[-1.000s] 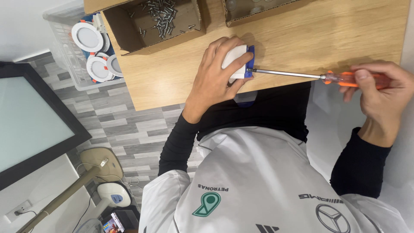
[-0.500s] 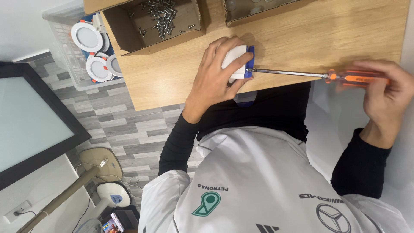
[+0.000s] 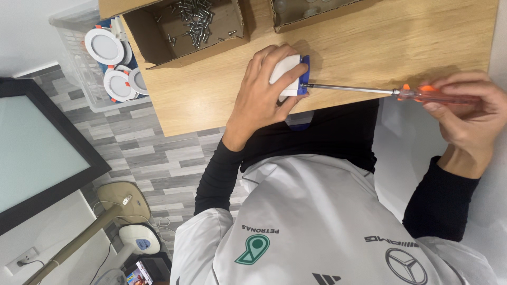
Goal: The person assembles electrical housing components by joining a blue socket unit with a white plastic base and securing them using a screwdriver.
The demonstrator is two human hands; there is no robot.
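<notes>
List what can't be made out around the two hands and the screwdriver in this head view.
- White and blue part: mostly covered by the left hand; its shape is unclear.
- Screwdriver tip: too small to tell whether it sits on a screw.
- Orange handle: its end is wrapped by the right hand.
- Second cardboard box: cut off by the top edge, contents blurred.

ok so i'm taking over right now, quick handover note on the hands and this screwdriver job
Left hand grips the white and blue part, pressing it on the wooden table near its edge.
Right hand holds the orange-handled screwdriver level, tip against the part's blue end.
The cardboard box of screws sits open beyond the left hand.
Done: the driver is at the part. Left: the screw is hidden, so I cannot tell if it is seated.
</notes>
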